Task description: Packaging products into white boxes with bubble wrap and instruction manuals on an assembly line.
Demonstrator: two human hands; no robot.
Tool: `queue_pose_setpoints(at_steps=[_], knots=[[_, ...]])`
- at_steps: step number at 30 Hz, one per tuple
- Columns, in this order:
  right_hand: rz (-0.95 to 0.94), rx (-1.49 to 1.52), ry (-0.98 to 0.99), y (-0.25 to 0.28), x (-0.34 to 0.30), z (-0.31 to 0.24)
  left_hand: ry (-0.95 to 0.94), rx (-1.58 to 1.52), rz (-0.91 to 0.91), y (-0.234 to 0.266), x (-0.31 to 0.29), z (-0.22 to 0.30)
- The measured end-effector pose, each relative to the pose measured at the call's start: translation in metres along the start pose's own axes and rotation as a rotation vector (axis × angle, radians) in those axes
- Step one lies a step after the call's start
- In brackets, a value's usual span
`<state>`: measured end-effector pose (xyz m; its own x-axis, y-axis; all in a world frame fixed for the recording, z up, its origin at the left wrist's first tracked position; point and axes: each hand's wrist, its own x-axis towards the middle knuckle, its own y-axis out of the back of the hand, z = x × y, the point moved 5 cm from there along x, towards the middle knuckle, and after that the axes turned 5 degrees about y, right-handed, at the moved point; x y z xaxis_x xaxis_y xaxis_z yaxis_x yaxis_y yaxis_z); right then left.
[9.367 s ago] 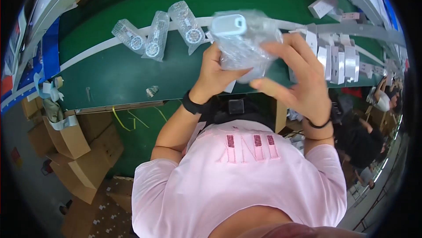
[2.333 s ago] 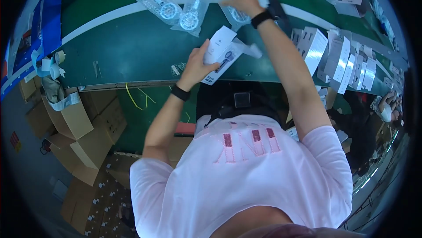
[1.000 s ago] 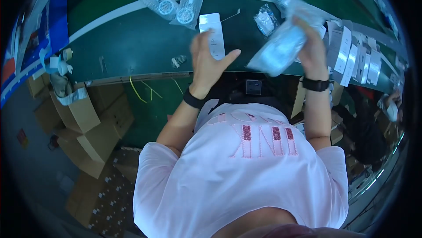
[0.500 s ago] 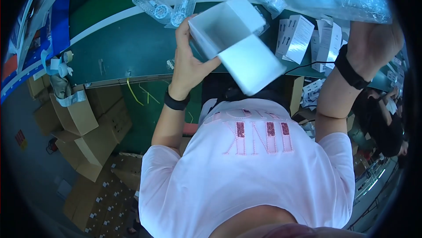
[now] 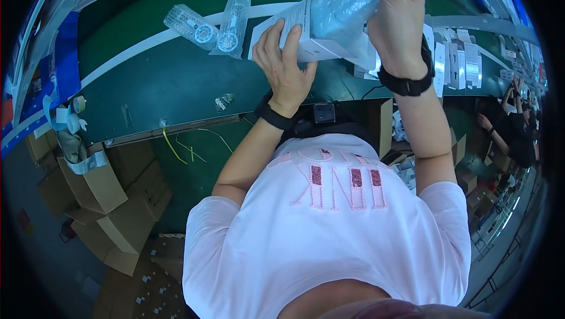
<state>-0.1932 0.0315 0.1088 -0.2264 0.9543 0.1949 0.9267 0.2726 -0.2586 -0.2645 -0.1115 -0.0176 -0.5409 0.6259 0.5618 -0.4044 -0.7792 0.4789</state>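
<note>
My left hand [image 5: 283, 66] grips a white cardboard box [image 5: 321, 50] with printing on its side, its fingers spread over the near wall. The box lies tilted above the green table, its open end turned to the right. In my right hand [image 5: 399, 30] is a bubble-wrapped package [image 5: 344, 10], held against that opening. Part of it seems to be within the box flaps, but how deep I cannot tell. What the bubble wrap encloses is hidden. To the left on the table lie two bubble-wrapped items with round ends, one slanted [image 5: 193, 26] and one more upright [image 5: 233, 27].
White boxes [image 5: 459, 63] stand in a row at the right. A tape roll [image 5: 79, 104] is at the table's left end, above open brown cartons [image 5: 97, 186]. Crumpled clear plastic [image 5: 224, 102] lies near the front edge. A co-worker [image 5: 509, 122] is at far right.
The right hand has come left with the bubble-wrapped package to the box's mouth. My left hand has shifted right and turned the box, so its inside no longer shows.
</note>
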Motion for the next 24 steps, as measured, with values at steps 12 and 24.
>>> queue_pose_setpoints(at_steps=[12, 24], knots=[[-0.606, -0.354, -0.233, 0.026, -0.068, 0.118, 0.418, -0.477, -0.675, -0.02, -0.047, -0.088], [-0.506, -1.45, -0.296, 0.131, -0.032, 0.237, 0.848, -0.449, -0.207, 0.08, -0.041, -0.067]])
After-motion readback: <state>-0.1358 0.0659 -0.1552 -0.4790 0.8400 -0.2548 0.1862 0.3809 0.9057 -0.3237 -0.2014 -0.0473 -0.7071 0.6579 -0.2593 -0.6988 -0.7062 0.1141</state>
